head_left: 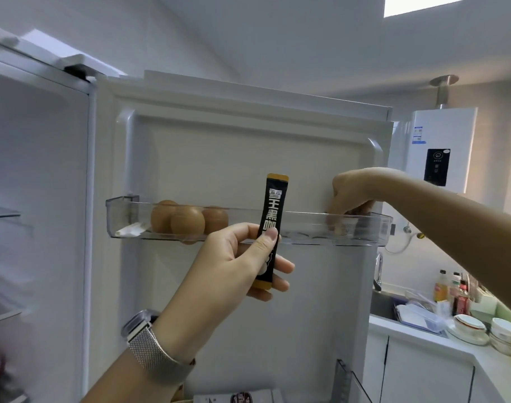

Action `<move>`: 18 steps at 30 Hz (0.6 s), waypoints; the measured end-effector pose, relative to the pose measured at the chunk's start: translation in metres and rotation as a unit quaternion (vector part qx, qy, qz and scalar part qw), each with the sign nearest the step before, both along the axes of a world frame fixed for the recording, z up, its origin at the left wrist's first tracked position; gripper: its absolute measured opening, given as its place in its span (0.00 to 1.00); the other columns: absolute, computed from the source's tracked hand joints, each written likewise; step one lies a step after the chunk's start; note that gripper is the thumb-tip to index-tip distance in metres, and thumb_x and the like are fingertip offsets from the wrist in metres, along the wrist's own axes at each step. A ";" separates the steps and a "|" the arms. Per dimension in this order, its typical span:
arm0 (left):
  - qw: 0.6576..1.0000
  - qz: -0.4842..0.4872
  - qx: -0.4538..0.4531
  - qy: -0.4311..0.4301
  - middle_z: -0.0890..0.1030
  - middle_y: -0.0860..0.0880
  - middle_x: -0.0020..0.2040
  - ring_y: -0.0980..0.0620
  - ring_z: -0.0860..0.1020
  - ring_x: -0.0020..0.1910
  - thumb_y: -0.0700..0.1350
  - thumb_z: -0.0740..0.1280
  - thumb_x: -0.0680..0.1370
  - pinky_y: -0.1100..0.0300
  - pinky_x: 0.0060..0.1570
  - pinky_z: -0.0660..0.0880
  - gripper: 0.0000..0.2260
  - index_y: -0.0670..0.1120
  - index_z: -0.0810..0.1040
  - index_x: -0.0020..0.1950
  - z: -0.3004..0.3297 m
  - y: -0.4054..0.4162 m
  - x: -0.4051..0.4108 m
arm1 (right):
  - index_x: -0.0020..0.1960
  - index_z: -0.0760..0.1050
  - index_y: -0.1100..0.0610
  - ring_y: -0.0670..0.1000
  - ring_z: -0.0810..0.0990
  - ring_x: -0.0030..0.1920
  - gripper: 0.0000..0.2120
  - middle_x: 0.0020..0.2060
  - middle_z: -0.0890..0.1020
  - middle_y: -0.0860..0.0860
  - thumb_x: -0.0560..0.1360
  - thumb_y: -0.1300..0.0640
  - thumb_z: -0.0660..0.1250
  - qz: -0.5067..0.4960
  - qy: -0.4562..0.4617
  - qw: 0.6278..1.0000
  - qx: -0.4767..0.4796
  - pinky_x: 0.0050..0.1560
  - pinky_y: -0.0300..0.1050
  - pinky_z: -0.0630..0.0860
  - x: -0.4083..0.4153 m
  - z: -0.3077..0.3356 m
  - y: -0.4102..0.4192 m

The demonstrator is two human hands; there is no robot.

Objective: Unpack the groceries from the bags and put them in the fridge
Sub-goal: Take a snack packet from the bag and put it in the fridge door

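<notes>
Standing upright in front of the open fridge door (pixel 248 146), a black sachet with yellow ends (pixel 270 228) is pinched by the left hand (pixel 242 260), the thumb (pixel 265 242) pressed across its front and the fingers curled behind it. A watch with a mesh metal band (pixel 152 347) is worn on that wrist. Just above and behind the left hand, a clear door shelf (pixel 126 216) is seen running across the door; the sachet's upper half rises past its front edge.

Up and to the left of the left hand, three brown eggs (pixel 187 221) are held in the shelf, close together, with a small white item (pixel 130 229) lying beyond them at the shelf's far left end. At the shelf's opposite end, the right hand (pixel 350 193) is lowered into the tray, its fingers bent down around a small pale container (pixel 345 226) seen through the clear plastic; whether it is actually gripped cannot be told.

Below the right forearm, a white counter (pixel 423 333) is seen with bottles (pixel 449 289), stacked bowls (pixel 481 330) and a sink (pixel 383 303). A white wall-mounted heater (pixel 440 146) is seen above the right hand.
</notes>
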State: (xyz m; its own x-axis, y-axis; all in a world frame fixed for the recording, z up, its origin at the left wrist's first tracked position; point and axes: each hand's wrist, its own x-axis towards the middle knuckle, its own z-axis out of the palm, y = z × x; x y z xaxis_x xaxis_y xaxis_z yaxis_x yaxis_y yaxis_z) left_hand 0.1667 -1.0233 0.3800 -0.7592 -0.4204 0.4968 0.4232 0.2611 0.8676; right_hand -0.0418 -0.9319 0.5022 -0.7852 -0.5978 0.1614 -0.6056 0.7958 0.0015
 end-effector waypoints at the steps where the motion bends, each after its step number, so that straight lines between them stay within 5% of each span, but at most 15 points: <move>1: 1.000 0.001 0.000 0.001 0.85 0.47 0.36 0.51 0.82 0.30 0.49 0.63 0.78 0.62 0.27 0.78 0.10 0.44 0.77 0.51 0.001 0.000 0.000 | 0.29 0.72 0.59 0.52 0.72 0.25 0.16 0.23 0.73 0.51 0.65 0.54 0.77 0.002 -0.012 1.000 0.002 0.31 0.39 0.74 -0.001 -0.001 0.000; 5: 1.000 0.002 -0.002 0.006 0.85 0.47 0.36 0.51 0.82 0.29 0.50 0.62 0.78 0.62 0.27 0.77 0.10 0.44 0.76 0.52 0.003 -0.001 -0.001 | 0.37 0.79 0.61 0.52 0.78 0.30 0.17 0.29 0.80 0.52 0.70 0.47 0.74 0.024 -0.058 0.997 -0.035 0.40 0.44 0.80 0.001 0.003 0.009; 7: 1.000 0.004 -0.001 0.017 0.85 0.47 0.35 0.51 0.81 0.28 0.50 0.62 0.78 0.62 0.27 0.77 0.10 0.44 0.76 0.51 0.004 0.000 -0.003 | 0.43 0.82 0.59 0.50 0.79 0.35 0.15 0.36 0.83 0.52 0.71 0.46 0.72 0.087 -0.008 0.990 -0.115 0.39 0.43 0.80 0.007 0.007 0.015; 10: 0.999 0.004 0.010 0.044 0.85 0.48 0.35 0.51 0.82 0.29 0.51 0.62 0.77 0.61 0.27 0.78 0.10 0.45 0.76 0.51 0.005 0.002 -0.006 | 0.50 0.82 0.57 0.49 0.79 0.41 0.13 0.45 0.85 0.51 0.74 0.47 0.68 0.274 -0.077 0.914 -0.288 0.41 0.40 0.77 0.036 0.010 0.024; 13: 0.998 -0.008 0.011 0.059 0.85 0.48 0.35 0.52 0.83 0.31 0.51 0.62 0.77 0.60 0.29 0.79 0.10 0.47 0.76 0.51 0.007 0.005 -0.010 | 0.51 0.82 0.56 0.47 0.79 0.43 0.21 0.48 0.85 0.51 0.71 0.41 0.64 0.388 -0.200 0.864 -0.252 0.42 0.40 0.77 0.073 0.004 0.033; 18: 0.997 -0.012 -0.046 0.064 0.85 0.49 0.38 0.51 0.84 0.36 0.52 0.62 0.76 0.60 0.31 0.79 0.11 0.46 0.77 0.48 0.005 0.014 -0.017 | 0.51 0.82 0.58 0.40 0.77 0.32 0.15 0.43 0.86 0.54 0.73 0.48 0.68 0.420 -0.072 0.874 -0.235 0.38 0.37 0.77 0.096 -0.021 0.028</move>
